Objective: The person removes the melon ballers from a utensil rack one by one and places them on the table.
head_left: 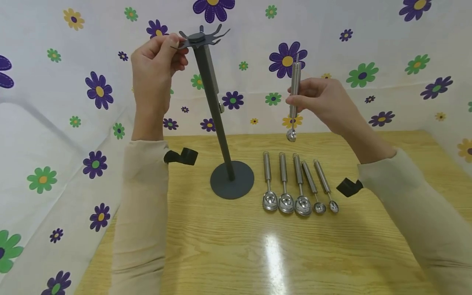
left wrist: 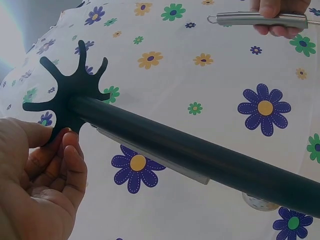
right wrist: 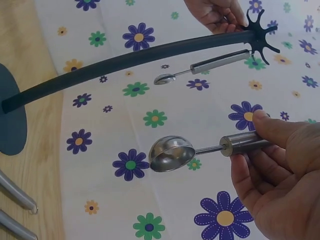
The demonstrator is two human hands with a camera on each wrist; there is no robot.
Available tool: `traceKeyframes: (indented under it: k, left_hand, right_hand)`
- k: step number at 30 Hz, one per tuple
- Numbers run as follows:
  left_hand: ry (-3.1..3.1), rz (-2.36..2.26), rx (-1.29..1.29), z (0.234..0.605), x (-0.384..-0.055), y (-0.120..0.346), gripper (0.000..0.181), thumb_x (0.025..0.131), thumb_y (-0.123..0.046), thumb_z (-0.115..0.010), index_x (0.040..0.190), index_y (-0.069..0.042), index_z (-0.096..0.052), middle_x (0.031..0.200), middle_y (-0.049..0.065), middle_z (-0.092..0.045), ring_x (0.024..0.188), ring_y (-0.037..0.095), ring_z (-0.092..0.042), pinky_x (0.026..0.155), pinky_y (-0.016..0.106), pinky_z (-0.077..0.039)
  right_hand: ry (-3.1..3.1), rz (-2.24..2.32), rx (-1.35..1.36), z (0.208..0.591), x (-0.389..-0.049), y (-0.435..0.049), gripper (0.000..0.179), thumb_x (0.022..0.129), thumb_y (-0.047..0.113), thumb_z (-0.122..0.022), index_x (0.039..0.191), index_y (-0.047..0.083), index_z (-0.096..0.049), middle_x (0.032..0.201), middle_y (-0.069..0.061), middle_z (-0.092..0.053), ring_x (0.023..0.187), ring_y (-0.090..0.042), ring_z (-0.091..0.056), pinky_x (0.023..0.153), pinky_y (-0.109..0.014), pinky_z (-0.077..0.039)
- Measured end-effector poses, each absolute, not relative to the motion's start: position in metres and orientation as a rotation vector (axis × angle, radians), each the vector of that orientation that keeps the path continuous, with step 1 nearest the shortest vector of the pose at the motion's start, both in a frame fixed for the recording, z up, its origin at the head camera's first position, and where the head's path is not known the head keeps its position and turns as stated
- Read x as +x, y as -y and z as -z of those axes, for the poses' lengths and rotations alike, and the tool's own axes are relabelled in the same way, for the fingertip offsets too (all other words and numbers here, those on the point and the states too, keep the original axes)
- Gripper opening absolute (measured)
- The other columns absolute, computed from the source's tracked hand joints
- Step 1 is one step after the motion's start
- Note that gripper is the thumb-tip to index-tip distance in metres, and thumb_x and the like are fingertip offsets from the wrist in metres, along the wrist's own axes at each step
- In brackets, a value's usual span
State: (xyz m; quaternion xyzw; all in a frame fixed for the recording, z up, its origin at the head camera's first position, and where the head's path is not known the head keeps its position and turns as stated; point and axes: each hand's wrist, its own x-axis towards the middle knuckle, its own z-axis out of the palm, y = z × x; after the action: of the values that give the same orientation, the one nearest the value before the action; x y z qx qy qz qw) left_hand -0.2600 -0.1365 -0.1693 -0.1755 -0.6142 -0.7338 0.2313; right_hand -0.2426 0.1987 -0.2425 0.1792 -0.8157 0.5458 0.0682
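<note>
A dark metal stand [head_left: 212, 94] leans slightly in the head view, with a hooked rack [left wrist: 65, 97] on top. My left hand [head_left: 153, 69] pinches one of the rack's hooks between thumb and fingers. Behind the pole hangs a steel measuring spoon [right wrist: 215, 62], bowl down, mostly hidden by the pole in the head view. To the right of the stand, my right hand [head_left: 324, 100] holds another measuring spoon [right wrist: 172, 152] by its tubular handle. That spoon is raised above the table, its round bowl down and its loop end up.
Several more measuring spoons [head_left: 283, 168] lie side by side on the wooden table [head_left: 221, 246], bowls toward me, right of the stand's round base [head_left: 232, 190]. A flower-patterned cloth [head_left: 243, 82] covers the back and the left side. Black wrist mounts [head_left: 189, 156] sit at both sleeves.
</note>
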Motion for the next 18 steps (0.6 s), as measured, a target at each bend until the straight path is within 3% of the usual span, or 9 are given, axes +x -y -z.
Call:
traceKeyframes:
  k: [18]
  left_hand:
    - [1.67, 2.037, -0.467, 0.169, -0.26, 0.136, 0.017, 0.104, -0.006, -0.06, 0.102, 0.002, -0.075, 0.087, 0.012, -0.067, 0.072, 0.021, -0.061, 0.079, 0.027, -0.055]
  right_hand:
    - [2.569, -1.55, 0.27, 0.286, -0.207, -0.253, 0.027, 0.097, 0.026, -0.075, 0.113, 0.004, -0.07, 0.089, 0.005, -0.074, 0.079, -0.014, -0.067, 0.079, -0.02, -0.052]
